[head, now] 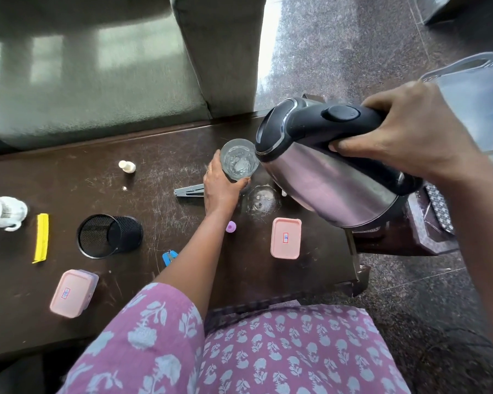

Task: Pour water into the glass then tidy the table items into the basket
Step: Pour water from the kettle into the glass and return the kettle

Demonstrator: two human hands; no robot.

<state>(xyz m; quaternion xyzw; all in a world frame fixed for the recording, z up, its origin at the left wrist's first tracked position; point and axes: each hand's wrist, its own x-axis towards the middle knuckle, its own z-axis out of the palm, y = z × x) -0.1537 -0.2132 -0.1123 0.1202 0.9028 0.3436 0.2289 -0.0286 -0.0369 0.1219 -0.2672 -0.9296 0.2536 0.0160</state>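
My right hand (pixel 413 135) grips the black handle of a steel kettle (pixel 330 177), which is tilted with its spout over a clear glass (pixel 239 160). Water stands in the glass. My left hand (pixel 221 186) holds the glass from the near side, lifted slightly above the dark wooden table (pixel 165 172). A pale blue basket (pixel 478 103) sits on the floor at the far right, partly cut off by the frame edge.
On the table lie two pink lidded boxes (pixel 285 238) (pixel 74 292), a black mesh pen cup (pixel 110 235) on its side, a yellow clip (pixel 42 237), a white cup (pixel 5 213), a small white bottle (pixel 127 166), a grey clip (pixel 190 190), a blue clip (pixel 168 257) and a purple cap (pixel 231 226). A grey sofa (pixel 97 66) stands behind.
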